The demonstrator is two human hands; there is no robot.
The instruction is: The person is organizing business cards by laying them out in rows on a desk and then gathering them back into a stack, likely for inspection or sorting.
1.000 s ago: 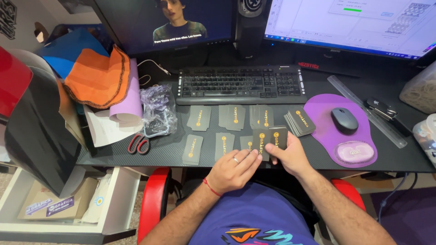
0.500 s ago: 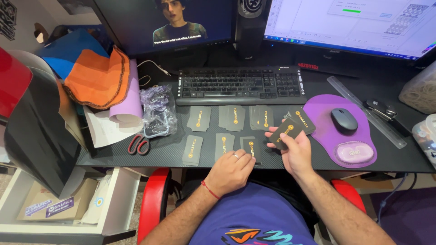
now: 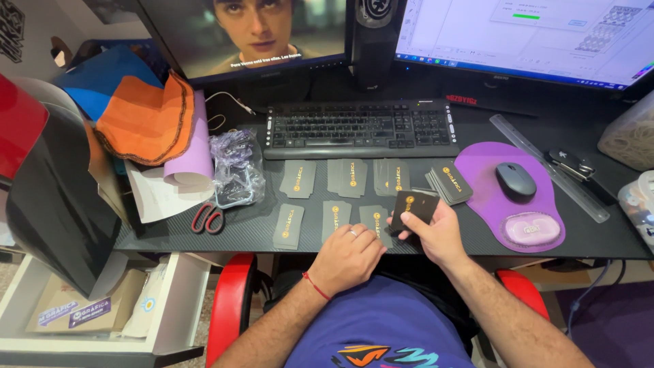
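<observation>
- Small stack of dark cards (image 3: 413, 208): black, rectangular, with a gold round mark on the top face; held tilted just above the surface (image 3: 204, 238), near its front edge.
- Right hand (image 3: 436, 235): fingers curled closed around the stack, thumb on top, gripping it from below and to the right.
- Left hand (image 3: 347, 255): loosely curled, palm down, holding nothing; its fingertips rest on the surface at the near end of a flat card (image 3: 375, 221), just left of the right hand.
- Laid-out cards: two rows of the same dark cards lie ahead and to the left of both hands; the front row (image 3: 310, 221) is singles, the back row (image 3: 347, 177) small overlapping piles.
- A thicker card pile (image 3: 449, 180) sits just beyond the right hand, touching the purple mouse pad (image 3: 484, 170).
- Open room: bare surface lies left of the front row, up to the red-handled scissors (image 3: 208, 218).
- Further out: keyboard (image 3: 361, 128) beyond the cards; mouse (image 3: 516, 180) to the right of the right hand.
</observation>
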